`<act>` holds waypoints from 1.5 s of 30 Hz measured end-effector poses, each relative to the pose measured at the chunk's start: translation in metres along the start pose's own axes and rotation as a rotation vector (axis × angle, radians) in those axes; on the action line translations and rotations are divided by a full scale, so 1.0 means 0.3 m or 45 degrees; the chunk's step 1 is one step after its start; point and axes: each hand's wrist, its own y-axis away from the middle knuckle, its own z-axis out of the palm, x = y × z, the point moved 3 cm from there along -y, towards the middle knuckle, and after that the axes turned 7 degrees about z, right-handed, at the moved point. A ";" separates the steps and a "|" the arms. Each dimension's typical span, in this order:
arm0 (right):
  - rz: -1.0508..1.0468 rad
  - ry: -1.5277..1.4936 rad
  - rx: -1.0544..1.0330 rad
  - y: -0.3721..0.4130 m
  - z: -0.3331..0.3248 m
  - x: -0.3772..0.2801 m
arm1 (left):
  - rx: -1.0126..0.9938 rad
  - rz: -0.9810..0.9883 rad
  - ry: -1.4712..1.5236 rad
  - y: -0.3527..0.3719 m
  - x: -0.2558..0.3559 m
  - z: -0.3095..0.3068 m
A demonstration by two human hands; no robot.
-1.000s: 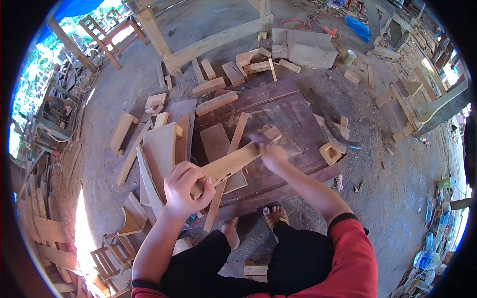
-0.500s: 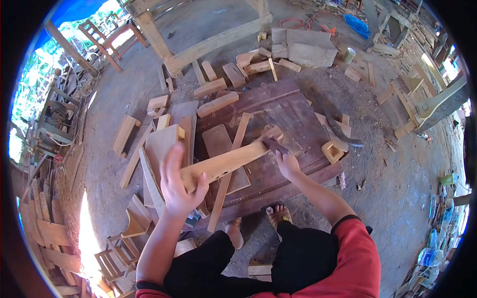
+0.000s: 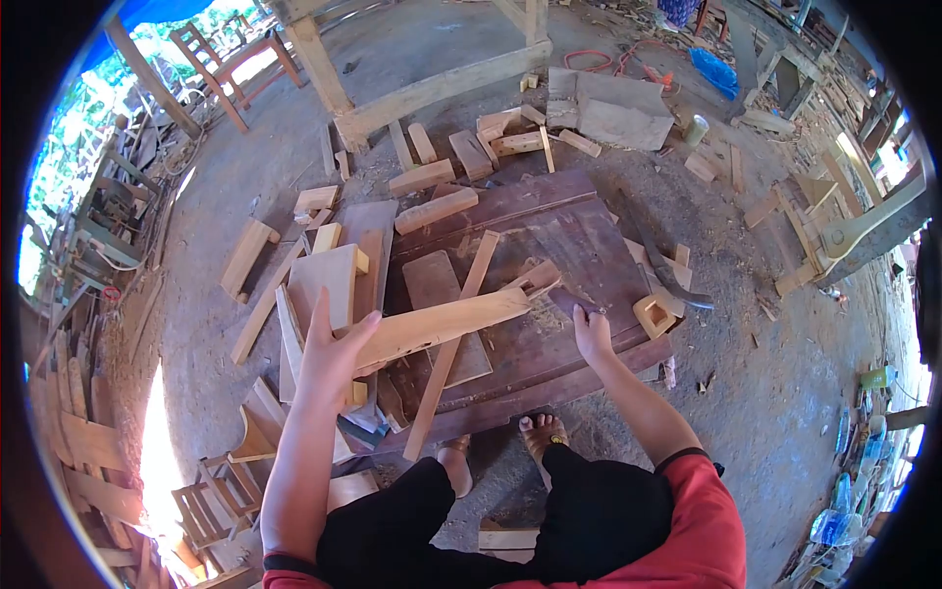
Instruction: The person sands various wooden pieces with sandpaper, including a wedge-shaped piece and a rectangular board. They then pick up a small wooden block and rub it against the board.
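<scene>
A long pale wooden piece [image 3: 446,324] lies slantwise over a thin wooden strip [image 3: 453,344] on the dark wooden board [image 3: 530,211]. At its near left end is my left hand [image 3: 334,348], thumb and fingers spread apart, the palm side against the wood. My right hand [image 3: 593,329] is closed round a dark flat piece [image 3: 567,302], just off the far end of the pale piece. A small block with a square hole [image 3: 653,314] sits at the board's right corner.
Wood blocks [image 3: 437,209] lie along the board's far edge. Upright boards [image 3: 329,280] stand at the left. A curved dark bar [image 3: 667,270] lies at the right. Beyond is a wooden frame [image 3: 446,86]. My feet [image 3: 542,432] are at the near edge.
My right hand has moved right with the dark piece, away from the pale piece's end. My left hand has shifted left and opened wider. The view has shifted slightly.
</scene>
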 end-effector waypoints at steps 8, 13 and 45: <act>-0.070 -0.011 -0.025 -0.005 -0.003 -0.018 | -0.119 0.050 -0.055 -0.025 -0.033 -0.036; -0.120 -0.088 0.092 -0.022 -0.013 -0.032 | -0.177 0.261 -0.145 -0.011 -0.003 -0.013; -0.085 0.458 -0.432 -0.011 0.101 -0.249 | -0.437 0.635 -0.819 0.046 0.053 0.034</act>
